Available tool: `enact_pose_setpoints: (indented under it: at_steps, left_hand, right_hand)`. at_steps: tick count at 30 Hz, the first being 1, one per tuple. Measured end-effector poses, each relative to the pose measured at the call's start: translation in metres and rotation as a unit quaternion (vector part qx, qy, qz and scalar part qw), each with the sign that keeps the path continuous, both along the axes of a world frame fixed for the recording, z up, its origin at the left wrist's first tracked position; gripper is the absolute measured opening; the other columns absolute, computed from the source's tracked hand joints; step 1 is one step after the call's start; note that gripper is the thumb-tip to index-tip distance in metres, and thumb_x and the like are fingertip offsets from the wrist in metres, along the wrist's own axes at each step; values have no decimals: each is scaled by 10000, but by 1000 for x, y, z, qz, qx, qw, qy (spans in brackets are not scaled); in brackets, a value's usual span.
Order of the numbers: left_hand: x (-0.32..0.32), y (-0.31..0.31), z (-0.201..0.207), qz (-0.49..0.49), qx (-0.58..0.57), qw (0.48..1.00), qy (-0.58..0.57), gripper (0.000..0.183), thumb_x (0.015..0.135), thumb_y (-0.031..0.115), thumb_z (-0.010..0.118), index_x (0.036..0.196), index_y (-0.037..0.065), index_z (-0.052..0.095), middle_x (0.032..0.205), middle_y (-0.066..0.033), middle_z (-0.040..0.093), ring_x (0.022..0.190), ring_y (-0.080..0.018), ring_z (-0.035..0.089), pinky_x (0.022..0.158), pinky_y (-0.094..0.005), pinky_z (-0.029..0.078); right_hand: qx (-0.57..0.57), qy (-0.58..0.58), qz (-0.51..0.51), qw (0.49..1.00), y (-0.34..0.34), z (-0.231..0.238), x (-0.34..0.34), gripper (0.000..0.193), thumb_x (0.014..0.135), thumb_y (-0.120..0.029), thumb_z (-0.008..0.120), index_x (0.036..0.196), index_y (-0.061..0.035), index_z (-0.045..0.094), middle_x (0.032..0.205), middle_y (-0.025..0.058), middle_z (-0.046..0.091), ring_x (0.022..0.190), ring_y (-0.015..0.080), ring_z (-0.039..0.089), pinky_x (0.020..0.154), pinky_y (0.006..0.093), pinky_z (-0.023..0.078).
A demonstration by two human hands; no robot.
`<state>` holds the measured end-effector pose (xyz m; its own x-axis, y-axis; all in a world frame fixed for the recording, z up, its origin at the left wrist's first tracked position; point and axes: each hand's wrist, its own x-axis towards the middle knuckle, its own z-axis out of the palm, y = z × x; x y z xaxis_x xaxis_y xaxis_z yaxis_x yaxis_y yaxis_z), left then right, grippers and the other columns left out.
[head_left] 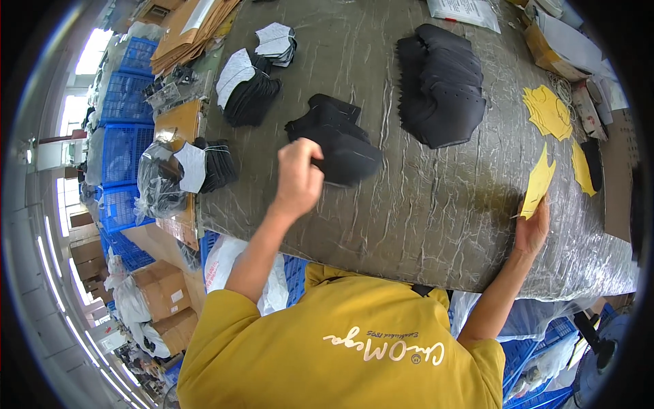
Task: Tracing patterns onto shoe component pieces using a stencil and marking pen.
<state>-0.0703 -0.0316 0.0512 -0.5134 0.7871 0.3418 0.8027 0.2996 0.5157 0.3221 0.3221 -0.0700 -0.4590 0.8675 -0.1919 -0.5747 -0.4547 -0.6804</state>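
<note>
My left hand (300,176) pinches the edge of a black cut shoe-upper-like piece (349,162), slightly smeared by motion. That piece overlaps a few more black pieces (335,109) of the same kind on the table. At the right, my right hand (533,230) grips the lower end of a yellow cut piece (539,180), which it holds tilted up off the table; the fingers behind it are partly hidden. Beyond that hand lies a pile of yellow pieces (549,112), with another yellow piece (583,168) beside a dark strip.
A long overlapping row of black pieces (446,88) lies at the far middle of the film-covered table (381,225). Tied bundles (248,88) with light tops stand at the left. Blue crates (128,153) and cardboard boxes (161,290) are further left. Papers and a carton (555,51) edge the right.
</note>
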Motion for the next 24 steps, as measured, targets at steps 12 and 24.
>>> enact_pose_setpoints:
  at_steps: [12, 24]
  left_hand:
    - [6, 3, -39, -33, -146, 985, 88, 541, 883, 31, 654, 1391, 137, 499, 1603, -137, 357, 1517, -385, 291, 1231, -679, 81]
    - [22, 121, -2, -90, -98, 977, 165, 662, 788, 36, 690, 1409, 59, 461, 1577, -186, 368, 1508, -399, 292, 1219, -653, 153]
  right_hand:
    - [53, -27, 43, 997, -5, 5, -14, 425, 1050, -147, 591, 1446, -2, 539, 1424, 123, 626, 1289, 240, 621, 1073, 407, 521]
    - [62, -3, 52, 997, -18, 23, -28, 250, 1040, -109, 618, 1272, -18, 621, 1238, 102, 708, 1134, 204, 696, 985, 342, 574]
